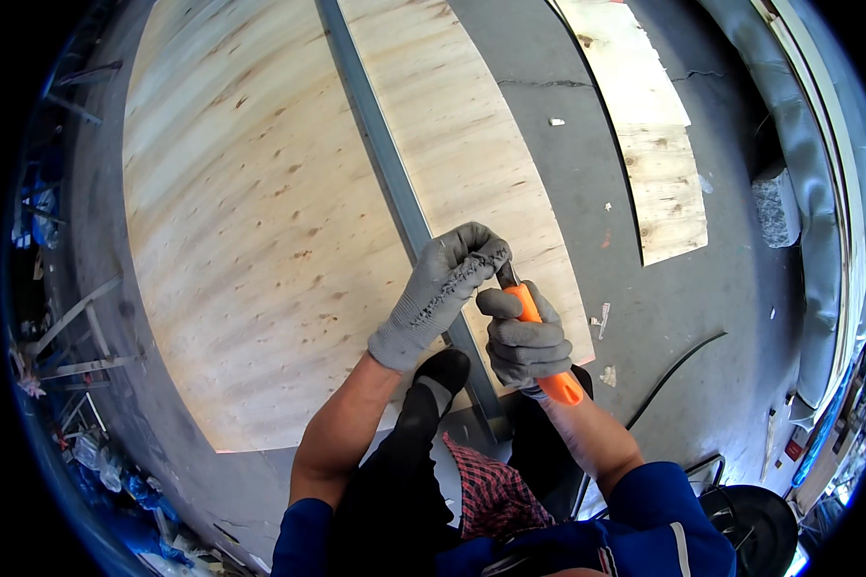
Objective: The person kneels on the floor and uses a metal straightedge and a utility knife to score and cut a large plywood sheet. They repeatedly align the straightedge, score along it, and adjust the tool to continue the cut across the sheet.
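My right hand (527, 337), in a grey work glove, is wrapped round the orange handle of a utility knife (531, 306). Its dark blade points up and away from me. At the blade's end, the fingers and thumb of my left hand (452, 279) are pinched together, hiding the tip. That glove is grey too, with a dark, worn strip along the thumb side. Beneath both hands lies a large plywood sheet (260, 231), and a long grey metal straightedge (380, 144) runs lengthwise across it. My dark shoe (445, 369) rests on the sheet beside the straightedge.
A narrower plywood strip (659, 173) lies on the grey floor (558, 163) at the right. Beyond it are a pale block (777, 207) and long wrapped material (803, 125). A thin black strip (678, 375) curves nearby. Metal stand legs (82, 322) and plastic-wrapped clutter line the left edge.
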The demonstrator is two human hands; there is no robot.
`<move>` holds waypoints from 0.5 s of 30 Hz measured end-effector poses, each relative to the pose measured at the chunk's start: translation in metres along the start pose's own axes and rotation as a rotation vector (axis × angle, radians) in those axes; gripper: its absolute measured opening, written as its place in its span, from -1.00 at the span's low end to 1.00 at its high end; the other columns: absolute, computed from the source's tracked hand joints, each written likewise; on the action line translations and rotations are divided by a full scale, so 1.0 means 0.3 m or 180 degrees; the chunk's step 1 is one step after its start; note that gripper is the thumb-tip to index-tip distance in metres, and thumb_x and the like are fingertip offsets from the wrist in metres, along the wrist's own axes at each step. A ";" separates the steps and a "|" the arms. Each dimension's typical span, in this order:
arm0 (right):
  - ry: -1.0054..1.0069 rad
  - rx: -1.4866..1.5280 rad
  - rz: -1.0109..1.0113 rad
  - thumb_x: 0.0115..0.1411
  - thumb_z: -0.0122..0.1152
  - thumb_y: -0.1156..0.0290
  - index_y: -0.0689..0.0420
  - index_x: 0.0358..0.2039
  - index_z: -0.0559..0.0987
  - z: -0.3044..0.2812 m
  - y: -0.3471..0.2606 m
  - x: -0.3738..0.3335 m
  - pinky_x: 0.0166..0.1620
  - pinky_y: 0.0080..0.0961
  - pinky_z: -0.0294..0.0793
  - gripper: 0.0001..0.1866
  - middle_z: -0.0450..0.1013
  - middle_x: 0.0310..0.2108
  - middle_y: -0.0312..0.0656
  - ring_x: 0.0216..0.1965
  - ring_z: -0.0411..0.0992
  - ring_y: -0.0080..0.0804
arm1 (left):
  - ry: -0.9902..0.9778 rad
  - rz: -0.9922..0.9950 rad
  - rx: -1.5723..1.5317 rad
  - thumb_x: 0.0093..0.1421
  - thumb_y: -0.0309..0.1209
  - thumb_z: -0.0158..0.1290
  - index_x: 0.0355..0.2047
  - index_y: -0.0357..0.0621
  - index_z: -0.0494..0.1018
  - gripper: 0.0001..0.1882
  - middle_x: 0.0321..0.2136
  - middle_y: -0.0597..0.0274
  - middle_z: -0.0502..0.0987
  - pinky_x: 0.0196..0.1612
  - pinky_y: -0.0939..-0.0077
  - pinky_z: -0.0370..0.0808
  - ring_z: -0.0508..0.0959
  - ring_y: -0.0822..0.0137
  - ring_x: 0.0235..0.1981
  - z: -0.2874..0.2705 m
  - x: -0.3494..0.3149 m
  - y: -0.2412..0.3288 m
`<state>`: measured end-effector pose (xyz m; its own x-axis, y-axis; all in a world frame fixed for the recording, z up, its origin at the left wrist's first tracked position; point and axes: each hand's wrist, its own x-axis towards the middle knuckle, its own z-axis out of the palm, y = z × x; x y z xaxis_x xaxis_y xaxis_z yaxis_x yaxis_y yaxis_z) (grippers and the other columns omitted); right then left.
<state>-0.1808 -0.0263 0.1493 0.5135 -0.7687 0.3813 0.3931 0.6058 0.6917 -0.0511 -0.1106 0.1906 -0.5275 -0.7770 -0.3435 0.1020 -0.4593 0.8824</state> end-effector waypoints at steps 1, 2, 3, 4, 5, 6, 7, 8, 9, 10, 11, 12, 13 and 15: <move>0.0017 0.0025 -0.0014 0.46 -0.24 0.17 0.18 -0.18 0.22 0.000 0.008 0.002 -0.75 -0.75 0.41 -0.70 0.26 -0.72 -0.38 -0.80 0.30 -0.64 | 0.0034 -0.0024 0.0079 0.35 -0.32 0.01 -0.35 -0.23 0.46 -0.78 -0.45 0.36 0.49 -0.24 0.65 0.42 0.50 0.54 -0.38 -0.001 -0.003 -0.001; 0.0035 0.0051 -0.0026 0.46 -0.25 0.18 0.15 -0.24 0.22 -0.002 0.016 0.004 -0.71 -0.73 0.46 -0.72 0.30 -0.70 -0.39 -0.78 0.35 -0.64 | 0.0006 -0.0071 0.0010 0.36 -0.30 -0.01 -0.36 -0.23 0.46 -0.76 -0.46 0.35 0.49 -0.24 0.65 0.42 0.50 0.54 -0.38 -0.006 -0.006 -0.001; 0.0054 0.0042 -0.0035 0.46 -0.24 0.18 0.14 -0.25 0.22 -0.003 0.023 0.004 -0.71 -0.73 0.47 -0.72 0.31 -0.70 -0.38 -0.77 0.35 -0.64 | -0.0034 -0.0117 -0.0067 0.37 -0.29 -0.03 -0.37 -0.23 0.46 -0.73 -0.46 0.35 0.49 -0.24 0.65 0.42 0.50 0.54 -0.37 -0.010 -0.004 -0.002; 0.0073 0.0033 -0.0043 0.46 -0.24 0.19 0.14 -0.26 0.22 -0.006 0.030 0.005 -0.71 -0.73 0.47 -0.73 0.31 -0.70 -0.37 -0.77 0.35 -0.63 | -0.0072 -0.0162 -0.0144 0.38 -0.27 -0.05 -0.38 -0.23 0.46 -0.71 -0.47 0.35 0.49 -0.24 0.64 0.42 0.50 0.53 -0.37 -0.012 -0.004 -0.004; 0.0093 0.0023 -0.0051 0.46 -0.24 0.19 0.13 -0.27 0.22 -0.008 0.036 0.004 -0.71 -0.72 0.47 -0.73 0.31 -0.70 -0.36 -0.77 0.35 -0.63 | -0.0057 -0.0233 -0.0291 0.38 -0.26 -0.07 -0.38 -0.24 0.47 -0.69 -0.47 0.34 0.50 -0.24 0.64 0.42 0.50 0.53 -0.36 -0.010 -0.005 -0.008; 0.0047 0.0058 -0.0061 0.46 -0.22 0.18 0.14 -0.28 0.21 -0.008 0.041 0.008 -0.73 -0.73 0.44 -0.72 0.31 -0.70 -0.36 -0.79 0.33 -0.62 | -0.0023 -0.0296 -0.0427 0.39 -0.24 -0.08 -0.37 -0.24 0.48 -0.67 -0.47 0.33 0.51 -0.23 0.64 0.42 0.50 0.52 -0.36 -0.008 -0.009 -0.009; 0.0001 0.0092 -0.0071 0.45 -0.20 0.17 0.14 -0.29 0.21 -0.008 0.045 0.011 -0.76 -0.73 0.41 -0.71 0.30 -0.71 -0.35 -0.81 0.31 -0.61 | 0.0009 -0.0358 -0.0564 0.39 -0.23 -0.10 -0.36 -0.25 0.49 -0.65 -0.46 0.32 0.51 -0.23 0.64 0.42 0.50 0.52 -0.35 -0.008 -0.013 -0.009; -0.0044 0.0126 -0.0082 0.45 -0.18 0.16 0.14 -0.30 0.20 -0.008 0.050 0.014 -0.78 -0.73 0.39 -0.70 0.29 -0.72 -0.34 -0.83 0.29 -0.60 | -0.0083 -0.0381 -0.0645 0.39 -0.24 -0.09 -0.34 -0.26 0.51 -0.67 -0.45 0.31 0.52 -0.22 0.65 0.42 0.51 0.51 -0.34 -0.008 -0.016 -0.002; -0.0097 0.0118 -0.0116 0.45 -0.17 0.17 0.13 -0.33 0.19 -0.006 0.058 0.015 -0.77 -0.72 0.40 -0.70 0.30 -0.71 -0.33 -0.83 0.30 -0.59 | -0.0190 -0.0406 -0.0734 0.38 -0.26 -0.08 -0.32 -0.26 0.52 -0.68 -0.44 0.31 0.54 -0.21 0.65 0.43 0.51 0.51 -0.33 -0.006 -0.019 0.009; -0.0150 0.0111 -0.0151 0.44 -0.17 0.17 0.12 -0.35 0.19 -0.005 0.065 0.015 -0.77 -0.70 0.41 -0.69 0.31 -0.71 -0.32 -0.82 0.31 -0.58 | -0.0297 -0.0432 -0.0823 0.38 -0.27 -0.07 -0.29 -0.27 0.53 -0.69 -0.43 0.30 0.55 -0.20 0.65 0.43 0.51 0.51 -0.32 -0.004 -0.021 0.015; -0.0204 0.0103 -0.0186 0.44 -0.16 0.17 0.11 -0.37 0.18 -0.004 0.072 0.016 -0.76 -0.69 0.42 -0.69 0.32 -0.71 -0.31 -0.82 0.32 -0.57 | -0.0290 -0.0456 -0.0765 0.37 -0.28 -0.05 -0.27 -0.27 0.54 -0.70 -0.42 0.30 0.55 -0.20 0.65 0.44 0.52 0.51 -0.32 -0.002 -0.021 0.015; -0.0248 0.0118 -0.0204 0.44 -0.16 0.17 0.11 -0.37 0.18 -0.004 0.076 0.018 -0.75 -0.68 0.43 -0.69 0.33 -0.70 -0.30 -0.81 0.34 -0.56 | -0.0281 -0.0478 -0.0704 0.36 -0.28 -0.04 -0.24 -0.27 0.54 -0.71 -0.41 0.29 0.56 -0.19 0.64 0.44 0.52 0.51 -0.32 0.002 -0.021 0.015; -0.0292 0.0133 -0.0222 0.44 -0.16 0.18 0.11 -0.37 0.18 -0.004 0.080 0.021 -0.75 -0.68 0.44 -0.69 0.34 -0.70 -0.29 -0.81 0.35 -0.56 | -0.0272 -0.0501 -0.0643 0.36 -0.29 -0.02 -0.22 -0.27 0.55 -0.72 -0.40 0.29 0.57 -0.19 0.64 0.45 0.53 0.51 -0.32 0.004 -0.021 0.015; -0.0356 0.0176 -0.0277 0.44 -0.16 0.19 0.11 -0.37 0.18 -0.004 0.085 0.024 -0.74 -0.67 0.45 -0.70 0.35 -0.70 -0.29 -0.80 0.36 -0.55 | -0.0326 -0.0496 -0.0783 0.34 -0.32 0.01 -0.22 -0.28 0.55 -0.75 -0.40 0.29 0.57 -0.19 0.63 0.46 0.53 0.51 -0.32 0.004 -0.017 0.007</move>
<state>-0.1662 -0.0162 0.1688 0.3900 -0.8377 0.3823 0.3882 0.5260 0.7567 -0.0492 -0.1070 0.1948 -0.6339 -0.6473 -0.4233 0.2076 -0.6696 0.7131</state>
